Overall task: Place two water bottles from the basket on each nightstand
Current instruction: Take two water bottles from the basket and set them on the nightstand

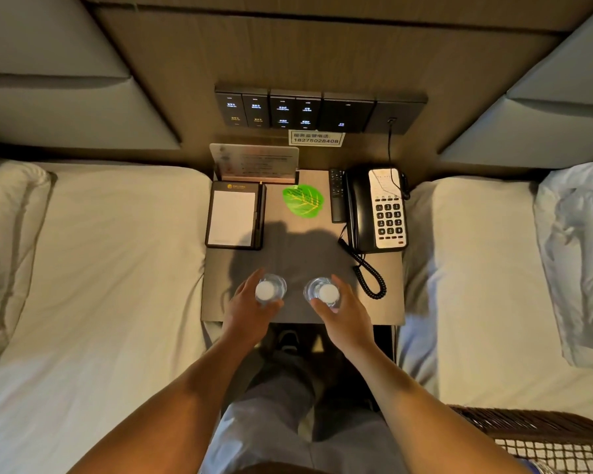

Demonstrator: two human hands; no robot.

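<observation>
Two clear water bottles with white caps stand upright, seen from above, near the front edge of the brown nightstand [298, 254]. My left hand [245, 311] wraps the left bottle [267, 291] from its left and near side. My right hand [344, 311] wraps the right bottle [326, 293] from its right and near side. The bottles are a short gap apart. The dark woven basket [541, 436] shows at the bottom right corner, on the right bed.
On the nightstand lie a notepad in a black holder [233, 215], a green leaf-shaped card [302, 202], a remote [337, 195] and a black phone [379, 210] with a coiled cord [370, 278]. White beds flank both sides. A switch panel [302, 111] is on the wall behind.
</observation>
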